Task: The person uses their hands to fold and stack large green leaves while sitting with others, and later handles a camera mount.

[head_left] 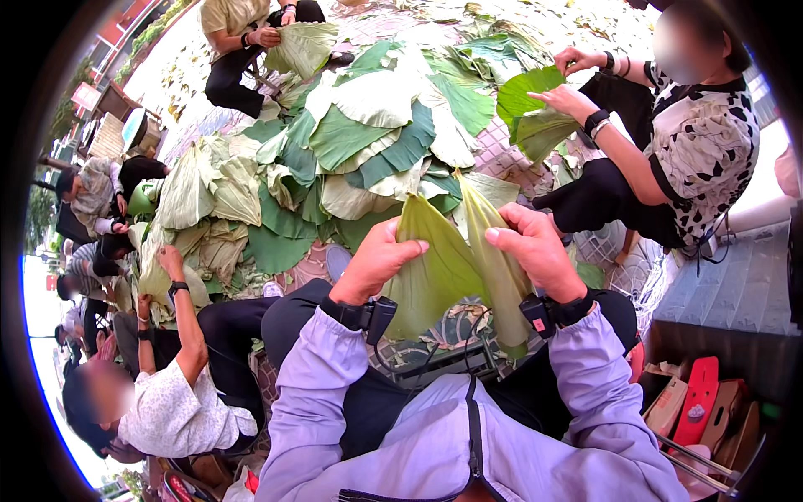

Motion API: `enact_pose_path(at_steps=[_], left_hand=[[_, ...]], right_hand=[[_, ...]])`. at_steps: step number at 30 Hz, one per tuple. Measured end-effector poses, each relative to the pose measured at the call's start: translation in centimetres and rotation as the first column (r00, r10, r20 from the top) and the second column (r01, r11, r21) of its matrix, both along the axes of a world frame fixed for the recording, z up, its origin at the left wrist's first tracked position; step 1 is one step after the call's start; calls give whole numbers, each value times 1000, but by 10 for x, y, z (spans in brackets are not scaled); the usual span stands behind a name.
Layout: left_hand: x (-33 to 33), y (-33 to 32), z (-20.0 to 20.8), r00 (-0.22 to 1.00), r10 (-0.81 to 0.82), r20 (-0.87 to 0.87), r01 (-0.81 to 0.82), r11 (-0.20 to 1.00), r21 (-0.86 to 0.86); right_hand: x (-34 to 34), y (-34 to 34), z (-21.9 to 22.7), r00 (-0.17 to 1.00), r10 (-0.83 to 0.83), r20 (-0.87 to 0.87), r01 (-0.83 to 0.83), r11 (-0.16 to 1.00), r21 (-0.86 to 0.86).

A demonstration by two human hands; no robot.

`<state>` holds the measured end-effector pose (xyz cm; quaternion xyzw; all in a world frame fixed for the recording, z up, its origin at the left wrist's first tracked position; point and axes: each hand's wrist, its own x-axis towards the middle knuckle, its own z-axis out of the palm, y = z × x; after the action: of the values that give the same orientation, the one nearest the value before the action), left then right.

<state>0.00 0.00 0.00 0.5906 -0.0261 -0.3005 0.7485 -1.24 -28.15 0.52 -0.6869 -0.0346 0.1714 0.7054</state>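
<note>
Both hands hold a yellow-green lotus leaf (435, 280) upright over the person's lap, just on the near side of a broad heap of leaves (368, 138). The left hand (374, 261) pinches the left part of it, thumb laid flat on the near face and grip closed around the edge. The right hand (539, 253) pinches the narrower, folded right part in the same way, its grip also closed. The two parts stand apart at their far tips and come together lower down; whether they are one sheet or two cannot be told. A black strap with a small box sits on each wrist, below the cuffs of a pale lilac jacket (418, 443).

The heap mixes dark green leaves with pale, dry-looking ones and spreads over pinkish paving (500, 159). On the right, a co-worker in a black-and-white patterned shirt (698, 146) holds a bright green leaf (531, 96). On the far side, another person holds a pale leaf (303, 50). On the near left, a seated co-worker in a white patterned top (180, 414) reaches toward pale leaves. At the near right, a red object (698, 402) lies among cardboard pieces.
</note>
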Motion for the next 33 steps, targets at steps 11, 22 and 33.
enact_pose_path(at_steps=[11,22,33], left_hand=[[4,11,-20,990,31,-138,-22,998,63],[-11,-9,-20,977,-53,-205,-51,881,-470],[-22,-28,-25,999,-31,-27,29,997,-73]], right_hand=[[-3,-5,21,986,-10,-166,63,944,322],[0,0,18,949,69,-307,110,841,530],[-1,6,5,931,137,-340,86,820,566]])
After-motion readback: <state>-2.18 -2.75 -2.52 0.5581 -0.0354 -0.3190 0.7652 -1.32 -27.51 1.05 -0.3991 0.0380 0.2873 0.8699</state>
